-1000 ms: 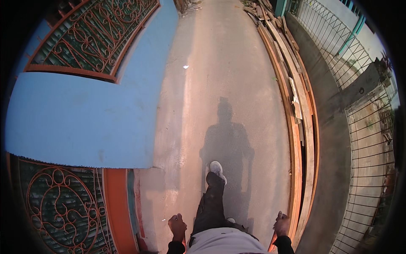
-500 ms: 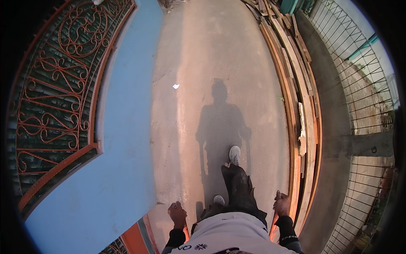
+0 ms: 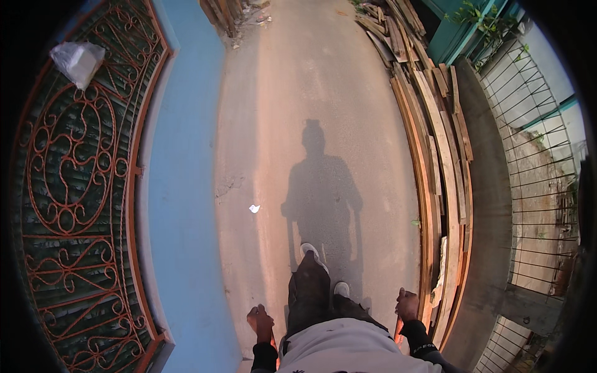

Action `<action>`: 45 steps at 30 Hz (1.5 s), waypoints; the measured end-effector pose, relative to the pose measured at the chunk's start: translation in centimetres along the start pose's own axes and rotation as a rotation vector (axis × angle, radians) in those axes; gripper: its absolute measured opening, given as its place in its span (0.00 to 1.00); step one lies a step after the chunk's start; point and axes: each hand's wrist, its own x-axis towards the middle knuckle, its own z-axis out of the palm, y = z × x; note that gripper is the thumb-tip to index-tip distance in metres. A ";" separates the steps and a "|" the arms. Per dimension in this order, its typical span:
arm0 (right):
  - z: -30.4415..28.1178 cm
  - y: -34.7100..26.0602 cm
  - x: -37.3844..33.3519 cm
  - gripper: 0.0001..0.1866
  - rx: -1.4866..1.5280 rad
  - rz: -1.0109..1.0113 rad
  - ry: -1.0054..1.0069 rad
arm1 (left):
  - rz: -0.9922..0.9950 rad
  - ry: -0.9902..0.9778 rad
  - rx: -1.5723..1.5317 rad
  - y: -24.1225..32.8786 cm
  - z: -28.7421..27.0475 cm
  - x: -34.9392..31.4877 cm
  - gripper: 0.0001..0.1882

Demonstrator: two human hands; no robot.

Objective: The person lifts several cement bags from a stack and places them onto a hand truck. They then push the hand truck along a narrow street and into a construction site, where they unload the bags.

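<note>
While both hands hang curled at the hips, left hand (image 3: 260, 321) and right hand (image 3: 407, 305), fingers loosely closed and apparently empty, nearest thing is the stacked planks (image 3: 443, 205) along the path's right edge, long axis running ahead, just beside the right hand.

The person wears a pale grey top (image 3: 348, 348), black sleeves (image 3: 264, 357), dark trousers (image 3: 309, 292) and white shoes (image 3: 309, 250).

Warm low sunlight, long shadow (image 3: 320, 199), fisheye bending.
</note>
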 end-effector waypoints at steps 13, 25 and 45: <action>6.3 -46.5 20.0 0.26 0.036 0.012 -0.007 | -0.064 -0.053 -0.121 42.6 12.1 24.5 0.21; 9.0 -89.2 42.0 0.27 0.021 0.028 0.076 | 0.015 -0.091 -0.081 82.3 29.8 46.7 0.20; 16.5 -156.9 82.4 0.27 0.038 0.052 0.059 | -0.087 -0.148 -0.077 147.8 59.1 84.9 0.19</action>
